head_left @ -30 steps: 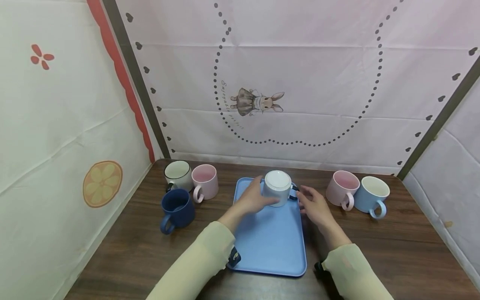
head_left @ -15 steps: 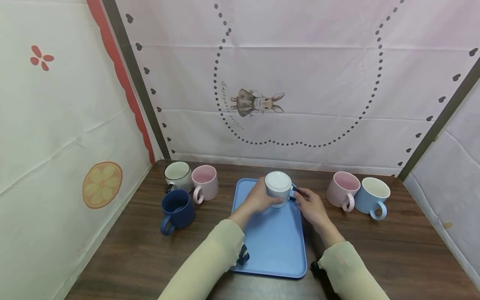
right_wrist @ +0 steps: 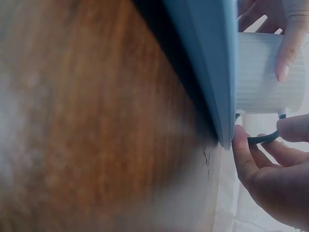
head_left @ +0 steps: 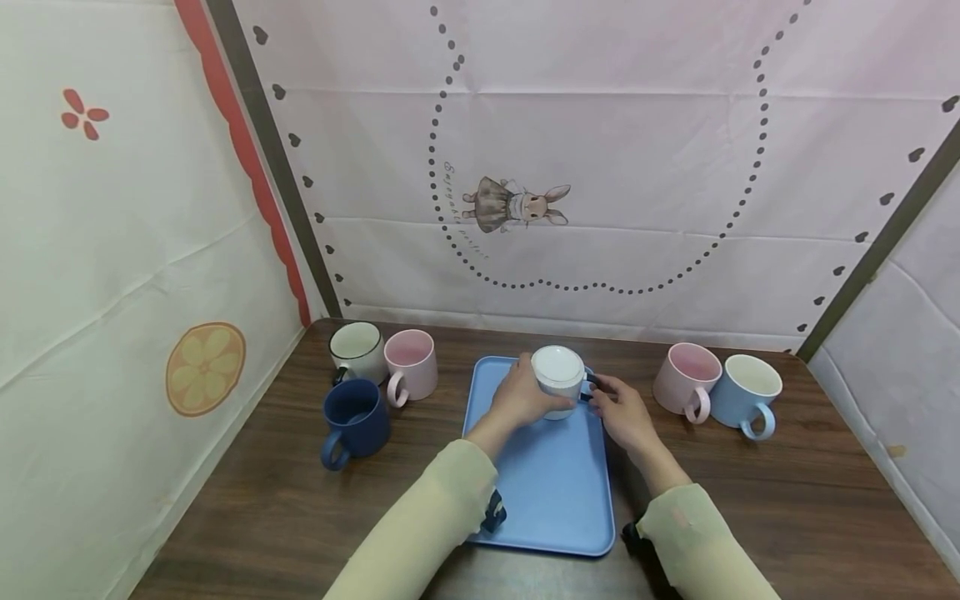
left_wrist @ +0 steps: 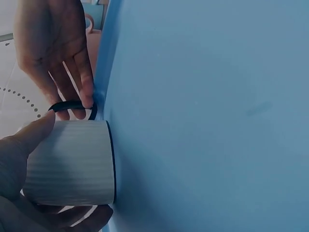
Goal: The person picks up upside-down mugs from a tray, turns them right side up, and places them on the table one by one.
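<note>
A white ribbed mug point(head_left: 558, 367) with a dark rim and dark handle stands upside down at the far end of a blue tray point(head_left: 555, 492). Its rim faces the tray surface, seen edge-on in the left wrist view. My left hand point(head_left: 519, 397) grips the mug body point(left_wrist: 72, 162), thumb on one side and fingers round the other. On the right, my right hand point(head_left: 626, 418) holds the mug's handle point(right_wrist: 263, 138) between thumb and fingers. Part of the mug's near side is hidden by my left hand in the head view.
Left of the tray stand a white mug with a dark rim point(head_left: 358, 353), a pink mug point(head_left: 412, 367) and a dark blue mug point(head_left: 360, 421). A second pink mug point(head_left: 681, 379) and a light blue mug point(head_left: 738, 392) stand at the right. Cloth-covered walls enclose the wooden table point(head_left: 795, 500).
My left hand has moved right and closed round the mug body. My right fingers have settled on the handle. The mug has shifted slightly toward me; the other mugs stay put.
</note>
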Demonstrator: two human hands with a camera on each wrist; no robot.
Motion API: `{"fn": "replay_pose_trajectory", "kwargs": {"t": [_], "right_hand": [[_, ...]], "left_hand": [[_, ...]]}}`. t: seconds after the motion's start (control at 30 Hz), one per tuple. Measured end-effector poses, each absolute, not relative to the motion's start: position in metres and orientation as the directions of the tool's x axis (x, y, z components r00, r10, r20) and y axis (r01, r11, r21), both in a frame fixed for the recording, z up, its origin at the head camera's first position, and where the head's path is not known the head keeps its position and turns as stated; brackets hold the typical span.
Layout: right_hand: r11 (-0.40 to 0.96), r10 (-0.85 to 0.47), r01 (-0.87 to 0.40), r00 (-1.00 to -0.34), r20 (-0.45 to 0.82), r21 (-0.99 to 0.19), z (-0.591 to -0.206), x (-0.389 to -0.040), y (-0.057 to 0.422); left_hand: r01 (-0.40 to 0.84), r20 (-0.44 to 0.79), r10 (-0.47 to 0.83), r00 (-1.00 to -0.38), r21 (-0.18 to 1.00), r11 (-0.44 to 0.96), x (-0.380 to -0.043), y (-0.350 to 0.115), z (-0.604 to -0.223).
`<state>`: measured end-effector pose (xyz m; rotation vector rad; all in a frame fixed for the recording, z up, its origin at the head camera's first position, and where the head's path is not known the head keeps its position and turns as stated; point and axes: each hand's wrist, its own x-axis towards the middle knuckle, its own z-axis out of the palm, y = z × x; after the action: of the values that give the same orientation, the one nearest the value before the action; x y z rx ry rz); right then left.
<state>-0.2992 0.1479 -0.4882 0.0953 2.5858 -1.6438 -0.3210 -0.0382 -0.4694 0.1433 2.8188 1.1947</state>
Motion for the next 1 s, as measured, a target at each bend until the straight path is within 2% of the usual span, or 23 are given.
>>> {"fn": "replay_pose_trajectory", "kwargs": {"t": [0.43,1.0], "right_hand": [[0.397,-0.028,0.065,-0.996,-0.083,-0.915,-0.486,-0.292,0.15],[0.437,-0.004,-0.001,-1.0,-0.001,-0.899,-0.47,-0.27,0.157]], "left_hand": [[0.029,-0.026,0.072,-0.997,0.733,0.679,-0.317,-0.041,-0.468],[0.15,0.06,0.16,-0.985,0.756,0.637,-0.298,-0.051,-0.451]]}}
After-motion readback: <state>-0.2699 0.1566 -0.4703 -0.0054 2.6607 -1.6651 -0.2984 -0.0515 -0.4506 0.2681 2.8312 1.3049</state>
